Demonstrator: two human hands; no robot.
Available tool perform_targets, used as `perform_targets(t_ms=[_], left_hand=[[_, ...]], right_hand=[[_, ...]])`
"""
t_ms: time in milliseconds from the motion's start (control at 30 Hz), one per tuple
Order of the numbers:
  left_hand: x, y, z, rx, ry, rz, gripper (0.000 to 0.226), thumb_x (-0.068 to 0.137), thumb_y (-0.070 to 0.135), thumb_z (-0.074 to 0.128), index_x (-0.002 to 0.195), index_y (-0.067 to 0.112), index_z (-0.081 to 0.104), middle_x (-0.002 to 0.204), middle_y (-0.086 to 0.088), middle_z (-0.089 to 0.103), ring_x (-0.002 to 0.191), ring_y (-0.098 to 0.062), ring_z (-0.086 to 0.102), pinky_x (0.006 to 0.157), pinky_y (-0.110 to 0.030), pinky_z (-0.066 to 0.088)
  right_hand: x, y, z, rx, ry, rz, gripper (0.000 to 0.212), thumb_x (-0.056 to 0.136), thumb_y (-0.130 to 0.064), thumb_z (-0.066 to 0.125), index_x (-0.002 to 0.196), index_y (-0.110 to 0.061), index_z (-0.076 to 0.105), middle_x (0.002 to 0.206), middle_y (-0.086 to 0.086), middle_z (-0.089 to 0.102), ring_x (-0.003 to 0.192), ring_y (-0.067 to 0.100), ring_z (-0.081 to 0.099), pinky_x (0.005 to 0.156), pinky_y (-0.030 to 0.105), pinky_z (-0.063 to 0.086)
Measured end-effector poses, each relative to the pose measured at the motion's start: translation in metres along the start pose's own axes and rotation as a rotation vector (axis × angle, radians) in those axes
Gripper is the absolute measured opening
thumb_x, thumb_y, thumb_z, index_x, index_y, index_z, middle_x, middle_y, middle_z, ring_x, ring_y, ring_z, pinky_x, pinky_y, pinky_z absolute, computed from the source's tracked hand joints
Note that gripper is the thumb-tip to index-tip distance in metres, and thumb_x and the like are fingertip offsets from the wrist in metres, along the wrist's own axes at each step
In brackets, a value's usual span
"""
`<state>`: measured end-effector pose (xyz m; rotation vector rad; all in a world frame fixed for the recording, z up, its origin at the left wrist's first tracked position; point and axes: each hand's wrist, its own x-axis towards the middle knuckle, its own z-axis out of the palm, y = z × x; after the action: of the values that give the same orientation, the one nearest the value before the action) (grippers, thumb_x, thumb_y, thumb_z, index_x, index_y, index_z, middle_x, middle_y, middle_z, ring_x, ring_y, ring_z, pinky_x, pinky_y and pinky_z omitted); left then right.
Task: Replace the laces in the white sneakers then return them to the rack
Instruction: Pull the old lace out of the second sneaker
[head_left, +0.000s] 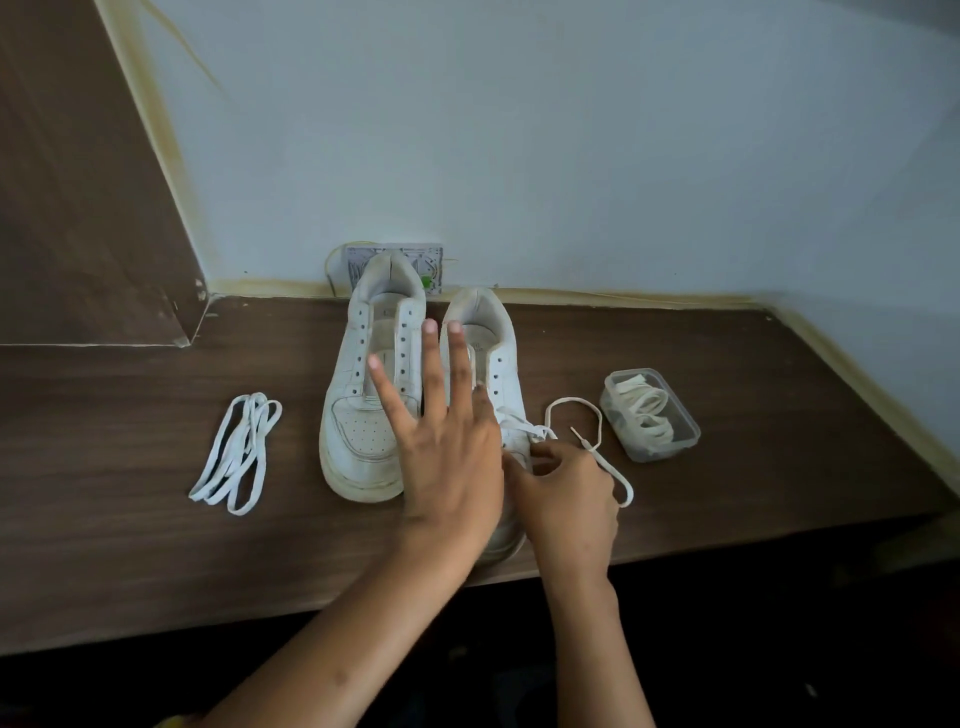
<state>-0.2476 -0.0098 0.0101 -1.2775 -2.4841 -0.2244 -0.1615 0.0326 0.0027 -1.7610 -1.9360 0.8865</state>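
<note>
While your left hand (447, 441) lies flat with fingers spread over the right sneaker (488, 358), your right hand (566, 493) pinches the lace (576, 410) at that shoe's lowest eyelets. Both sneakers run lengthwise away from you, heels at the wall; the left sneaker (363, 395) stands unlaced beside it. The free lace end loops off to the right, nearest your right hand, so threading likely proceeds heelward.

Surface (156, 545): dark wood-grain laminate, matt. Sneakers (363, 415): white smooth leather-look, scuffed, rubbery soles. Loose laces (239, 452): flat white woven cloth. Container (670, 447): clear plastic, slightly glossy. Wall (571, 156): matt pale paint, tape-like yellowish edging.
</note>
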Motion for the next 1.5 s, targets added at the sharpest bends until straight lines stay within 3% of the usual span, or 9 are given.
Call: perform_targets(t_ms=[200, 367, 467, 600, 733, 967, 1133, 1300, 1500], left_hand=[[0.016, -0.017, 0.004, -0.122, -0.019, 0.079, 0.012, 0.083, 0.034, 0.069, 0.073, 0.029, 0.072, 0.162, -0.006, 0.021, 0.148, -0.041, -0.009, 0.104, -0.074, -0.018], [0.026, -0.03, 0.024, -0.333, 0.071, 0.146, 0.014, 0.083, 0.031, 0.071, 0.069, 0.031, 0.071, 0.153, 0.003, 0.04, 0.149, -0.037, 0.002, 0.107, -0.068, -0.02], [0.032, -0.044, 0.024, -0.73, 0.048, 0.069, 0.017, 0.09, 0.036, 0.057, 0.078, 0.032, 0.067, 0.152, 0.014, 0.035, 0.148, -0.027, 0.007, 0.114, -0.062, -0.007], [0.04, -0.086, -0.001, -1.534, 0.082, -0.248, 0.019, 0.079, 0.037, 0.055, 0.071, 0.027, 0.07, 0.13, 0.006, 0.057, 0.12, -0.005, 0.051, 0.1, -0.024, 0.038], [0.034, -0.102, 0.017, -0.924, 0.21, -0.339, 0.029, 0.075, 0.052, 0.047, 0.074, 0.036, 0.071, 0.12, 0.008, 0.065, 0.122, -0.027, 0.051, 0.105, -0.051, 0.031], [0.023, -0.051, 0.013, -0.384, 0.116, 0.193, 0.02, 0.084, 0.051, 0.06, 0.092, 0.042, 0.076, 0.15, 0.005, 0.044, 0.141, -0.035, 0.029, 0.113, -0.069, -0.001], [0.016, -0.031, 0.008, -0.222, 0.128, 0.101, 0.002, 0.077, 0.034, 0.078, 0.075, 0.033, 0.077, 0.149, -0.005, 0.046, 0.145, -0.042, 0.021, 0.109, -0.074, -0.003], [0.022, -0.03, 0.011, -0.17, 0.097, 0.094, 0.018, 0.067, 0.024, 0.087, 0.069, 0.033, 0.071, 0.149, 0.0, 0.046, 0.146, -0.041, 0.018, 0.108, -0.075, -0.004], [0.026, -0.048, 0.013, -0.22, 0.209, 0.195, 0.009, 0.071, 0.038, 0.082, 0.071, 0.04, 0.073, 0.154, 0.004, 0.04, 0.146, -0.04, 0.02, 0.109, -0.073, -0.006]], right_hand=[[0.002, 0.001, -0.001, 0.008, -0.011, -0.019, 0.052, 0.075, -0.063, 0.069, 0.115, -0.029, 0.069, 0.107, -0.007, 0.072, 0.106, 0.019, 0.064, 0.083, 0.032, 0.048], [0.0, 0.0, -0.002, 0.005, -0.015, -0.026, 0.054, 0.075, -0.068, 0.066, 0.113, -0.03, 0.069, 0.104, -0.006, 0.072, 0.106, 0.02, 0.064, 0.082, 0.032, 0.048], [0.0, -0.001, -0.002, 0.0, -0.011, -0.022, 0.052, 0.076, -0.067, 0.066, 0.112, -0.029, 0.07, 0.104, -0.005, 0.072, 0.106, 0.022, 0.064, 0.085, 0.033, 0.048], [-0.001, -0.003, -0.002, 0.005, -0.013, -0.016, 0.053, 0.077, -0.065, 0.066, 0.115, -0.028, 0.068, 0.109, -0.002, 0.071, 0.108, 0.025, 0.063, 0.088, 0.035, 0.049], [-0.001, -0.004, -0.001, -0.003, -0.017, -0.005, 0.053, 0.077, -0.065, 0.066, 0.114, -0.028, 0.069, 0.108, -0.002, 0.071, 0.107, 0.025, 0.063, 0.088, 0.035, 0.049], [-0.002, -0.006, -0.002, -0.01, -0.024, -0.009, 0.046, 0.077, -0.066, 0.065, 0.106, -0.03, 0.071, 0.102, -0.004, 0.072, 0.105, 0.026, 0.063, 0.085, 0.034, 0.048], [-0.003, -0.008, -0.004, -0.013, -0.03, -0.007, 0.048, 0.078, -0.063, 0.066, 0.111, -0.028, 0.069, 0.107, -0.001, 0.071, 0.108, 0.027, 0.062, 0.086, 0.034, 0.046], [-0.002, -0.006, -0.004, -0.019, -0.027, -0.014, 0.052, 0.077, -0.066, 0.065, 0.114, -0.029, 0.068, 0.108, -0.003, 0.071, 0.108, 0.024, 0.063, 0.088, 0.034, 0.048], [-0.001, -0.005, -0.004, -0.027, -0.031, -0.017, 0.053, 0.076, -0.068, 0.066, 0.113, -0.029, 0.068, 0.107, -0.004, 0.071, 0.107, 0.024, 0.063, 0.086, 0.034, 0.048]])
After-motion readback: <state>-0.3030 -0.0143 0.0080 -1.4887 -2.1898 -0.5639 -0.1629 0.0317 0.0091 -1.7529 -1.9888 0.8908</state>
